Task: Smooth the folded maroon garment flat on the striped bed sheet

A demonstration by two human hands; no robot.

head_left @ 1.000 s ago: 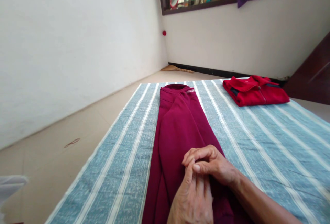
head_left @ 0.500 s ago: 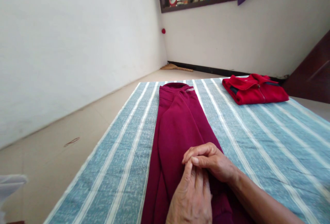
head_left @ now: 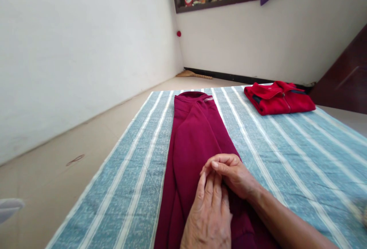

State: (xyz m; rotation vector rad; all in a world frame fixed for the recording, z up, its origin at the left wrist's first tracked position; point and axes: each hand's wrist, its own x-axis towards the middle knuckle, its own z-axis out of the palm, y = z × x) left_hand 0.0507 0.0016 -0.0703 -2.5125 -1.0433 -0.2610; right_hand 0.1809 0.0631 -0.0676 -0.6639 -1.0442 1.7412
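Garment of plain maroon cloth (head_left: 196, 136) lies narrowed lengthwise on a blue-and-white striped sheet (head_left: 275, 142), not yet folded crosswise; a red zipped jacket (head_left: 276, 102) sits compactly folded. Left hand's (head_left: 208, 214) fingers lie straight; right hand's (head_left: 235, 170) curl over their tips, any grip unclear.

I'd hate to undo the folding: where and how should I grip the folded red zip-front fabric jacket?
The jacket lies flat, zip up, its rounded near edge facing the camera; so gripping under both ends of that edge, from the camera side, seems best.

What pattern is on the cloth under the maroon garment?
The cloth has white stripes on mottled blue; best seen in the head view.
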